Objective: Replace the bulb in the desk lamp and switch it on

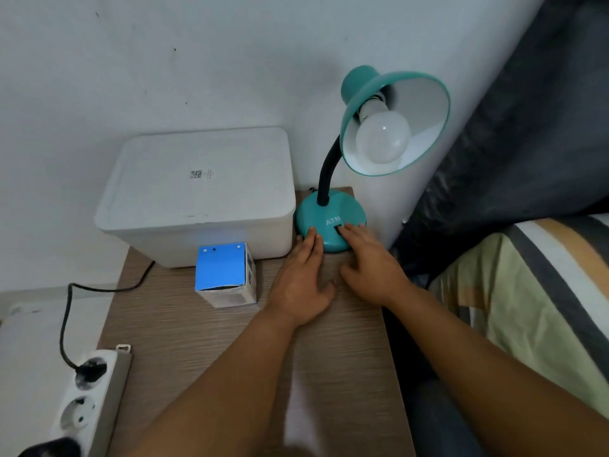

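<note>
- Right hand: fingers extended, index fingertip on rocker switch of teal lamp base.
- Left hand: flat, steadying base just left of switch.
- Bulb unlit above.

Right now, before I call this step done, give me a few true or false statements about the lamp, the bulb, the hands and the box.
1. A white bulb sits in the shade of the teal lamp. True.
2. The bulb glows brightly. False: it looks unlit.
3. The right hand has fingertips at the dark switch on the base. True.
4. The left hand grips the blue box. False: its straight fingers rest on the base edge.
5. The lamp stands left of the white container. False: it stands right of it.
</note>
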Tool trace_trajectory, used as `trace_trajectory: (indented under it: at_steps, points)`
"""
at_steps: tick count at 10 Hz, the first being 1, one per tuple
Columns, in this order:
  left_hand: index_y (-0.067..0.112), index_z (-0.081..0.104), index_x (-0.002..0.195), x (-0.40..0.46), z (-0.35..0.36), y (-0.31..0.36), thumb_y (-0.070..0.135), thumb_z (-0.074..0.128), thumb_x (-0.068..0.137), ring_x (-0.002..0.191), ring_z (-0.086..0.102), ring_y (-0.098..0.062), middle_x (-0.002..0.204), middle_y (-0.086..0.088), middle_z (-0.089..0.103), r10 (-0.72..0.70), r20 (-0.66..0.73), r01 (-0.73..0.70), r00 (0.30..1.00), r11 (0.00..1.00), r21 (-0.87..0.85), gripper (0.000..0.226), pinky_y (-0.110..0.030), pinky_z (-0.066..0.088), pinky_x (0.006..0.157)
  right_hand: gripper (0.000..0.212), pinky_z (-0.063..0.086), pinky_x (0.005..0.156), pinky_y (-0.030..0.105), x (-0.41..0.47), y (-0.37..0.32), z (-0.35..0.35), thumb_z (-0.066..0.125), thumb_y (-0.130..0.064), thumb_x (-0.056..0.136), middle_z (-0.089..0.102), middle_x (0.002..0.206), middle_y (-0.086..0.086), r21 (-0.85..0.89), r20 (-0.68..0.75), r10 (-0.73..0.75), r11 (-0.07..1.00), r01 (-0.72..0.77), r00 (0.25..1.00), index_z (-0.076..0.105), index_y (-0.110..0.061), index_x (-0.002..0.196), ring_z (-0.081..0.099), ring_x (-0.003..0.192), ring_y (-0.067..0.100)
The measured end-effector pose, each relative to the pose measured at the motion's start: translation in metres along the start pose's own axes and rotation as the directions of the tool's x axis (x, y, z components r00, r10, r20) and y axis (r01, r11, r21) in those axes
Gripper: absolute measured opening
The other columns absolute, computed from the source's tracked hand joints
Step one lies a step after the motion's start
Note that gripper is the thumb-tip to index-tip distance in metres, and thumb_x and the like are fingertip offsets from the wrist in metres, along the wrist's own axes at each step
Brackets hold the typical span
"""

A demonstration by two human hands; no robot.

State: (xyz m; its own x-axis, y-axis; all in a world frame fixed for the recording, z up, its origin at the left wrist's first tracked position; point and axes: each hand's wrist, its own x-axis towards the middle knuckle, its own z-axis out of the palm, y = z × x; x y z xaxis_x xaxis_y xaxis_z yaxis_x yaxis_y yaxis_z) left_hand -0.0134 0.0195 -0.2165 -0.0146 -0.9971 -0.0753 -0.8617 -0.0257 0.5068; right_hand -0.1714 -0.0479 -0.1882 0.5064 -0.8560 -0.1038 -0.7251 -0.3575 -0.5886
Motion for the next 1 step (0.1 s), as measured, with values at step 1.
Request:
trace_trajectory:
  at_steps: [1]
  points:
    - [0.014,0.003,0.158,-0.0048,-0.0073,0.0098,0.038,0.061,0.091,0.153,-0.001,-0.018,0.166,-0.002,-0.005,-0.051,0.032,0.054,0.998,0.995,-0.084,0.092,-0.033,0.008,0.124,0.075,0.008,0.119,0.025,-0.0117,-0.0029,0.0010,0.059,-0.018,0.089,0.020,0.163,0.003,0.022,-0.024,0.029,0.999,-0.029,0.999,0.024,-0.017,0.155,0.010,0.151,0.015]
